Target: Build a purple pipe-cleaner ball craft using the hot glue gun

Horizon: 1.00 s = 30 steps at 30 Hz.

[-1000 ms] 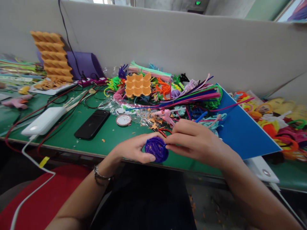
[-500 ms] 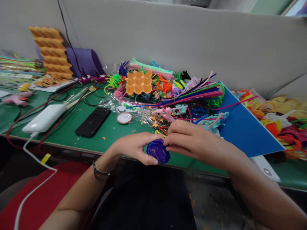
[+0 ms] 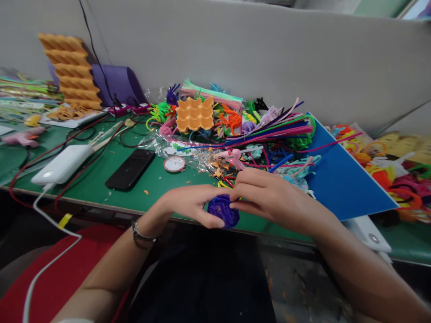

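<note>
A small round purple craft piece (image 3: 222, 211), cup-like with a ridged surface and bits of orange showing inside, is held above the table's front edge. My left hand (image 3: 191, 204) grips its left side, thumb below and fingers behind the rim. On its upper right edge, the bent fingers of my right hand (image 3: 262, 195) pinch the rim; whether anything small sits between those fingertips I cannot tell. Just beyond my right hand lies a pink glue gun (image 3: 234, 157). Orange scraps (image 3: 218, 172) are scattered near its tip.
Bundled pipe cleaners (image 3: 269, 134) heap up along the back, with an orange egg-carton piece (image 3: 195, 114) on them. A black phone (image 3: 130, 169), a white power bank (image 3: 63, 164) and cables lie left. A blue board (image 3: 346, 179) leans at right. A taller egg carton (image 3: 72, 72) stands far left.
The purple piece has tilted slightly, so more of its inside shows. My right fingers have shifted a little on its rim; my left hand keeps its hold.
</note>
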Tool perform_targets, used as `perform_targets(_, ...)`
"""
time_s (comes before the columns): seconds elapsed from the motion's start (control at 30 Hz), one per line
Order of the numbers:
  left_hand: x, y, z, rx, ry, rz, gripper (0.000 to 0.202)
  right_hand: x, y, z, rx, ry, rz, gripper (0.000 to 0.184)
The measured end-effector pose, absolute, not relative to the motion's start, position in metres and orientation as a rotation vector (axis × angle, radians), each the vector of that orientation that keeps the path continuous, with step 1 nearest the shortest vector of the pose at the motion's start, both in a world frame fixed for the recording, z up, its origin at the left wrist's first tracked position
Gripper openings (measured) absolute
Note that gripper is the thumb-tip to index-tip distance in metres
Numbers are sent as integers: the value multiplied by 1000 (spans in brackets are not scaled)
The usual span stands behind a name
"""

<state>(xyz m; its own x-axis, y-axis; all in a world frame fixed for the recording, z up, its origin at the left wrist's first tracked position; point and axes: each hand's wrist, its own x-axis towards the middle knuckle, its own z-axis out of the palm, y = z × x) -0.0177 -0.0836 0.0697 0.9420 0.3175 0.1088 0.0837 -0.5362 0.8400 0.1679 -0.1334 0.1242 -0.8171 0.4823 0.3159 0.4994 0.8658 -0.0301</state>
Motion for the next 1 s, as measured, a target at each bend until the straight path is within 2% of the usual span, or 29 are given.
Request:
perform_targets(0.23,-16,-82,70,2131,261,285,23,172,-134,120,-765,-2684,32,15)
perform_targets(0.53,-13,-84,74,2348,377,266,23,174,-126,116,-762,-2685,-53,24)
perform_targets(0.77,-13,-79,83,2502,380,134,26,177,-120,115,-763,-2757,138,18)
perform_targets(1.0,-11,-66,94,2431,374,-50,26,175,-111,117,-754,-2833,448,30)
